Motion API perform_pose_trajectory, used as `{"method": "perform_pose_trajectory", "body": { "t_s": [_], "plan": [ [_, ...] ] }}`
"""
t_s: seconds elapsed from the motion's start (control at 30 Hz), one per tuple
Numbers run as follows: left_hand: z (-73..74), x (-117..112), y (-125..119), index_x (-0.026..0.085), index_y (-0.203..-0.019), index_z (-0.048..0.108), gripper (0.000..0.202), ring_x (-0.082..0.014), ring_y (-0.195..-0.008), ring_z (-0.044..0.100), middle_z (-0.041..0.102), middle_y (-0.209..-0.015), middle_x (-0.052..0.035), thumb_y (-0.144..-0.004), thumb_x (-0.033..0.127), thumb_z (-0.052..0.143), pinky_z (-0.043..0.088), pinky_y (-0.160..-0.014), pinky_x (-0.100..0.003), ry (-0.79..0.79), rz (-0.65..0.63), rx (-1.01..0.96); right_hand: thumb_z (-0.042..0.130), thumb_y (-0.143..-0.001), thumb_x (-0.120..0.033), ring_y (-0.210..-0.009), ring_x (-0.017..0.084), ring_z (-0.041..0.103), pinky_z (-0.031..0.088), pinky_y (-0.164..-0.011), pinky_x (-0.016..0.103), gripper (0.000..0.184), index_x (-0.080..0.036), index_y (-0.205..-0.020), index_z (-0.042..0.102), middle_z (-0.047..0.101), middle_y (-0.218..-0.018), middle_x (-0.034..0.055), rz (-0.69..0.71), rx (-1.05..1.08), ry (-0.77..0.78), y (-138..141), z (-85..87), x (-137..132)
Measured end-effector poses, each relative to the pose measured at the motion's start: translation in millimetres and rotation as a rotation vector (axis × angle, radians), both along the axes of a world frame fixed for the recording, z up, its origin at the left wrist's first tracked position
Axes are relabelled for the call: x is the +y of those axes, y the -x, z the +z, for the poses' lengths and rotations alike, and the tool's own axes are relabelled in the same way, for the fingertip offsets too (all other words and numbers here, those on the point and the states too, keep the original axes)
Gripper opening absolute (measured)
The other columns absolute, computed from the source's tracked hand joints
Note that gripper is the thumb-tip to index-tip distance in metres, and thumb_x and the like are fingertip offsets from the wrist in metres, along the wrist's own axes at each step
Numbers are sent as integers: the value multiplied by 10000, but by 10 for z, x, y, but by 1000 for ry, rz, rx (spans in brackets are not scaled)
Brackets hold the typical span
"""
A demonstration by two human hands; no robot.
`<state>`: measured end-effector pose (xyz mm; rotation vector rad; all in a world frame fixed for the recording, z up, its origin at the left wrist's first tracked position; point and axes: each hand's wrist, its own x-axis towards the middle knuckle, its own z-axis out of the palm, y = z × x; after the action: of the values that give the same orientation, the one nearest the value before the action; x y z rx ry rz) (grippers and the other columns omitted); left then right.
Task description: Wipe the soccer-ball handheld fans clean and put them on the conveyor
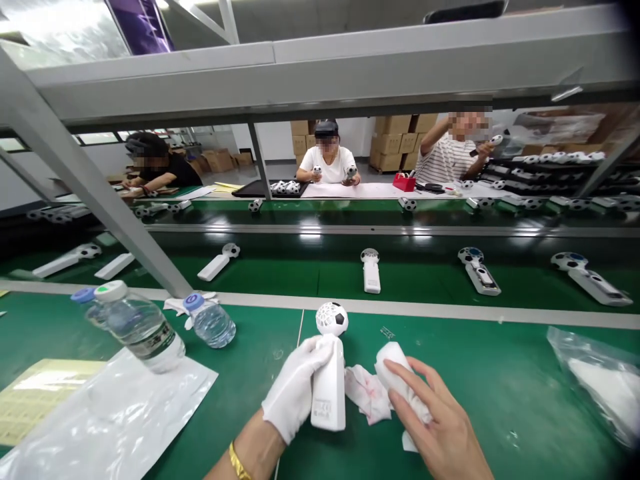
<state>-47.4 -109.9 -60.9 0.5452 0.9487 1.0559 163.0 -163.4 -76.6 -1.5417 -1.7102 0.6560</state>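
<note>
At the near left of the green surface (250, 380) lies a sheet of yellow labels (35, 400), partly covered by a flat clear plastic bag (115, 427). Beyond them stand two capped water bottles: a larger one (140, 327), tilted in the view, and a smaller one with a blue cap (210, 321), with a white cloth (180, 305) beside it.

The left hand (295, 390), in a white glove and with a gold bracelet (237, 462) at the wrist, is closed around the handle of a white handheld unit with a football-patterned head (329, 377). The unit stands roughly upright near the middle of the near surface, its head pointing away from the person. Whether its base touches the surface cannot be told.

Just to the right, the bare right hand (440, 420) is curled around a wad of white cloth (400, 380), holding it beside the handle. A pink-stained cloth (367, 393) lies between the two hands, and a clear bag with something white inside (600, 387) lies at the near right.

Past a grey steel frame (320, 73), a green conveyor belt (280, 280) carries similar units in a row. Farther off, three co-workers sit at work: one in black (167, 170), one in a white T-shirt (327, 163) holding a unit in each hand, and one in a striped shirt (445, 157) raising a unit. Cardboard boxes (393, 143) are stacked behind them.
</note>
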Motion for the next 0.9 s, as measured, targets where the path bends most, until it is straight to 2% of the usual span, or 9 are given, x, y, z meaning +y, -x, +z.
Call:
{"method": "perform_pose_trajectory", "body": {
  "t_s": [0.23,0.33,0.43,0.5,0.57,0.67,0.77,0.83,0.9],
  "plan": [
    [218,-246,45,156,-975,511,220,-219,-775,632,619,-862,-82,-799,233,621,519,-694,-356,27,142,29,472,-876,-472,-1002,198,592,521,-563,159,341,-400,-1193,574,460,-1286,50,-16,-50,41,-70,-65,-182],
    [294,-382,115,171,-960,523,247,-181,-740,615,604,-850,-58,-804,332,628,514,-658,-311,102,190,-51,458,-869,-513,-992,204,605,521,-559,166,347,-416,-1178,581,482,-1274,45,-44,-54,19,-71,-113,-235],
    [341,-503,195,143,-893,544,360,-147,-690,572,563,-807,-38,-785,479,616,503,-600,-270,166,134,-198,462,-859,-527,-975,211,617,519,-542,168,366,-405,-1182,585,490,-1268,59,-3,-35,6,-87,-162,-260],
    [372,-578,238,123,-832,550,440,-122,-643,542,525,-754,-23,-771,558,587,489,-551,-234,206,47,-307,482,-851,-520,-954,211,627,518,-528,163,378,-393,-1192,583,497,-1260,72,71,-26,14,-93,-183,-276],
    [400,-650,263,117,-812,546,506,-99,-591,516,494,-708,-6,-747,618,568,465,-501,-201,239,-40,-409,487,-850,-514,-922,201,636,513,-520,160,376,-386,-1189,588,507,-1248,74,82,-19,-5,-75,-190,-313],
    [413,-748,265,107,-866,535,395,-100,-611,536,526,-748,-15,-788,487,612,476,-529,-207,254,-25,-456,470,-859,-522,-859,172,637,500,-514,155,358,-378,-1155,610,520,-1224,66,-23,-21,-90,0,-176,-420],
    [387,-817,234,89,-945,529,243,-184,-760,608,586,-876,-87,-801,255,634,520,-670,-308,187,85,-309,463,-859,-536,-810,156,627,487,-500,153,359,-364,-1128,628,523,-1199,64,-81,-27,-137,74,-156,-549],
    [362,-836,206,78,-993,527,255,-247,-865,618,598,-960,-138,-799,212,626,517,-749,-366,97,90,-255,470,-856,-537,-818,158,623,484,-499,155,359,-364,-1127,628,515,-1200,64,-82,-21,-129,92,-149,-623],
    [344,-836,180,87,-1010,512,255,-267,-904,611,597,-1002,-155,-810,210,610,509,-781,-388,42,86,-272,476,-855,-534,-832,164,619,482,-496,156,355,-368,-1130,627,511,-1202,65,-96,-21,-112,83,-148,-679]
  ]
}}
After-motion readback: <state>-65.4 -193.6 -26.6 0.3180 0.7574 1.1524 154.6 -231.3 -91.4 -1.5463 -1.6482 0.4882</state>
